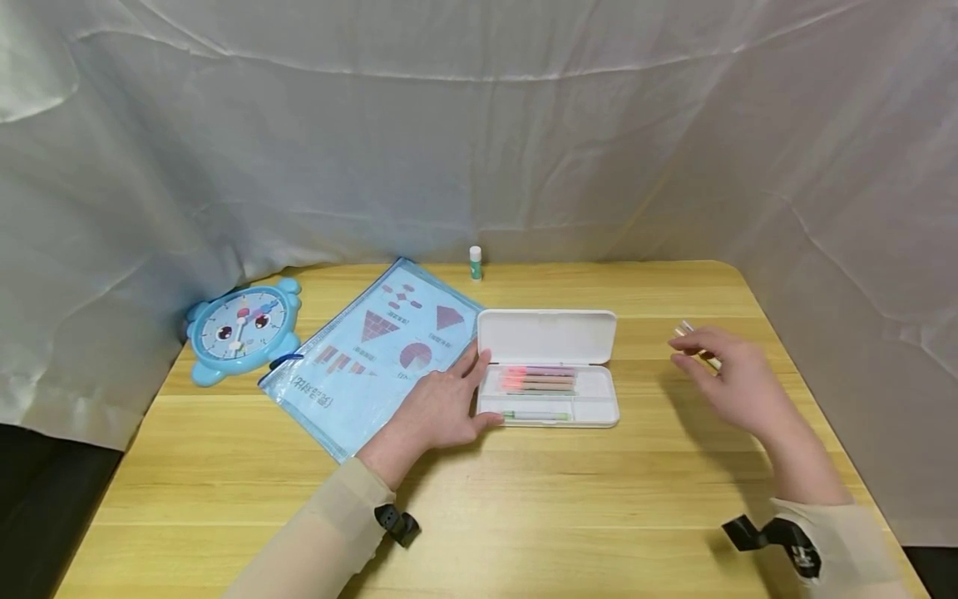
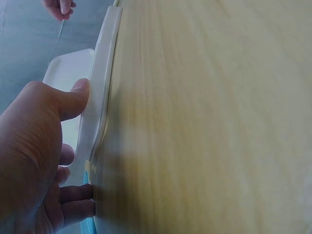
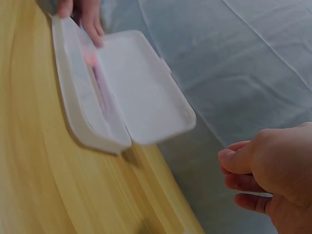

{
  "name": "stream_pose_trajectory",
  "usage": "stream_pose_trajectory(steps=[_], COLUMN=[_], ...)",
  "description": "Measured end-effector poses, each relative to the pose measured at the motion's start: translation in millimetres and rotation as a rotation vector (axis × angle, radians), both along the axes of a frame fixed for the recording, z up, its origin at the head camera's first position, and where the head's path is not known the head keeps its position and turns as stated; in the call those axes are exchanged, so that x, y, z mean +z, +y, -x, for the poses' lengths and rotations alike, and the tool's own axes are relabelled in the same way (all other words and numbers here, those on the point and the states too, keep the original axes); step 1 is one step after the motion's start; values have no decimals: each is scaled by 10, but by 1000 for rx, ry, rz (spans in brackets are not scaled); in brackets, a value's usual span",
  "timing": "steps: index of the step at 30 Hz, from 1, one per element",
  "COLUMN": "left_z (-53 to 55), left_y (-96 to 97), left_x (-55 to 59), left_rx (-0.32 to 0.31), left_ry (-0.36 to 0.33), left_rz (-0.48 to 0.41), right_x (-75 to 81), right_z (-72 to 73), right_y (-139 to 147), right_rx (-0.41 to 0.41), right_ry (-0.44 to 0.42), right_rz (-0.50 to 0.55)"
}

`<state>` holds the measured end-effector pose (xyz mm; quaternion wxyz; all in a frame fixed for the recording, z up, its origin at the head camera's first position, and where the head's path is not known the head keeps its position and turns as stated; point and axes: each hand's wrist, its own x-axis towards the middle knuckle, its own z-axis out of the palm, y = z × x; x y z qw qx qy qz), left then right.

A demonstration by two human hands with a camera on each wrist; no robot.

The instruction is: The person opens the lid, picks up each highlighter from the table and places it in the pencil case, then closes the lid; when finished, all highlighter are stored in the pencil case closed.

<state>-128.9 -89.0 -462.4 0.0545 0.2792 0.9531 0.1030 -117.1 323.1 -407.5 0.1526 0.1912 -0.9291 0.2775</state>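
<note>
On the wooden table (image 1: 599,516) we see a blue pouch (image 1: 400,337), and beside it the white pencil case (image 1: 596,382), lid raised. Our left hand (image 1: 445,408) grips the case's left end, thumb at the front edge, fingers parted toward the hinge. Our right hand (image 1: 729,383), fingers bent, is at slender pale sticks (image 1: 684,328); we cannot tell whether it grasps them.

A toy clock (image 1: 244,331) (blue, animal-shaped) lies beside a printed folder (image 1: 382,353); a glue stick (image 1: 475,264) stands upright.
</note>
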Motion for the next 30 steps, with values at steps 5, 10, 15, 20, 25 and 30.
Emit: stream_pose_trajectory(steps=[5,10,15,20,25,30], left_z=[-3,-2,-1,-4,-12,-11], left_y=[-2,-5,-3,-1,-1,0], left_x=[1,-5,-11,-8,-4,1], left_rx=[3,2,-1,-2,-1,2], left_ry=[-6,-4,-1,6,5,5], left_rz=[0,-3,-2,-5,-15,-17], right_x=[-72,-156,-262,-365,-463,-521], right_z=[52,70,97,92,68,70], right_y=[216,409,557,645,681,690], right_rx=[-68,-148,-192,-251,-298,-300], right_ry=[26,-21,-97,-167,-216,-211], right_rz=[28,22,36,11,-21,-30])
